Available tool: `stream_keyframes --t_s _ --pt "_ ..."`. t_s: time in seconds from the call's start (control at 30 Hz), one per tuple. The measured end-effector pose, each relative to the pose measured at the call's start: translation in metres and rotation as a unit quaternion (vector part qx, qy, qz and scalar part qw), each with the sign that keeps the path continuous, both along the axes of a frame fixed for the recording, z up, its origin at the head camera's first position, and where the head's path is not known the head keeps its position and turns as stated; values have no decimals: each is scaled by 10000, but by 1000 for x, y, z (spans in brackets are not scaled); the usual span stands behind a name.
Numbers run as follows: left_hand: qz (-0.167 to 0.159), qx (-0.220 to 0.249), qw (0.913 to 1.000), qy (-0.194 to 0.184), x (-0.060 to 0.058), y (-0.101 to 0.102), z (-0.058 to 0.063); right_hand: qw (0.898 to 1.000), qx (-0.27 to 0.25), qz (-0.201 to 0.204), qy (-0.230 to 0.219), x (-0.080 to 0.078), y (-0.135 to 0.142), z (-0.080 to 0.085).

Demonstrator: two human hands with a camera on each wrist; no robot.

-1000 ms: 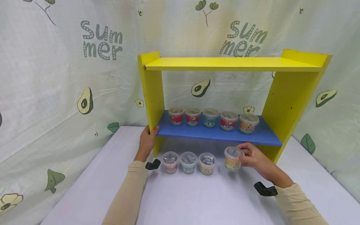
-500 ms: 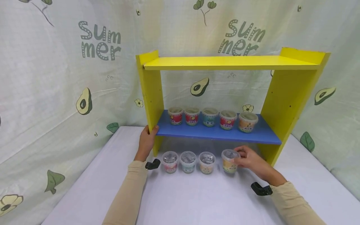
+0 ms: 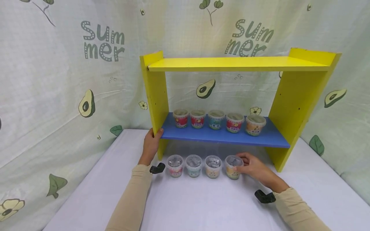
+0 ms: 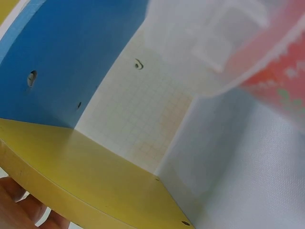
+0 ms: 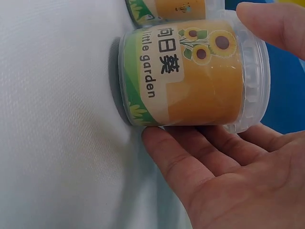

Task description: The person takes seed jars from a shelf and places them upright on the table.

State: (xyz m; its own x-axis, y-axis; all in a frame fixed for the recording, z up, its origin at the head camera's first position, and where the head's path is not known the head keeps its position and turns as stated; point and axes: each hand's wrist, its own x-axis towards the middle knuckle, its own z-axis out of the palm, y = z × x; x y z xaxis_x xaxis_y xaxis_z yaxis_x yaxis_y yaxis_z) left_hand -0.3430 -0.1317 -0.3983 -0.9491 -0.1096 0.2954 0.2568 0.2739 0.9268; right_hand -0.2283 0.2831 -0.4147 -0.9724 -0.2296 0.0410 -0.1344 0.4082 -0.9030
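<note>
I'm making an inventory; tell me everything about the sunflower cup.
The sunflower cup looks like clear plastic, with a translucent rim and an orange-and-green label bearing sunflowers, Chinese characters and "little garden". It is upright, on or just above the white tabletop, right of a bee-labelled cup. The right hand holds it.

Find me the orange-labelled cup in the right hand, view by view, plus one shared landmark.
Head: orange-labelled cup, lower right of centre, right end of the lower row.
Left wrist: not in it; a red-labelled cup is upper right.
Right wrist: orange-labelled cup, upper middle, appearing sideways.
Landmark: blue shelf, right of centre in head, upper left in left wrist, right edge in right wrist.
</note>
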Motion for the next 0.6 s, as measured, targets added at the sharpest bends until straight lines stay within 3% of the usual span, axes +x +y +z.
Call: stream_keyframes --t_s 0.6 --pt "2 33 10000 -61 -1 0 -1 9998 17 137 171 -3 -2 -5"
